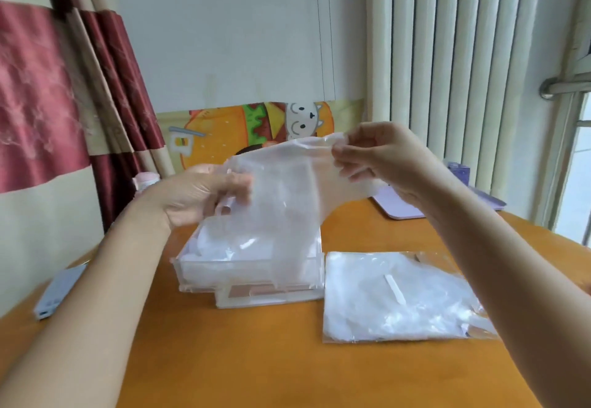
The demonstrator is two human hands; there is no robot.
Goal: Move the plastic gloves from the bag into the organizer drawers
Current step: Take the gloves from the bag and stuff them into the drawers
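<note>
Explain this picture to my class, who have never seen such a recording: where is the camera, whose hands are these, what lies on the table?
No machine here: a person works with bare hands. The one picture comes from a camera worn on the head, looking forward and down. The left hand and the right hand each grip an edge of a thin clear plastic glove, held above a clear organizer whose top drawer stands open with more plastic inside. Right of it on the orange table lies the bag, with gloves in it.
</note>
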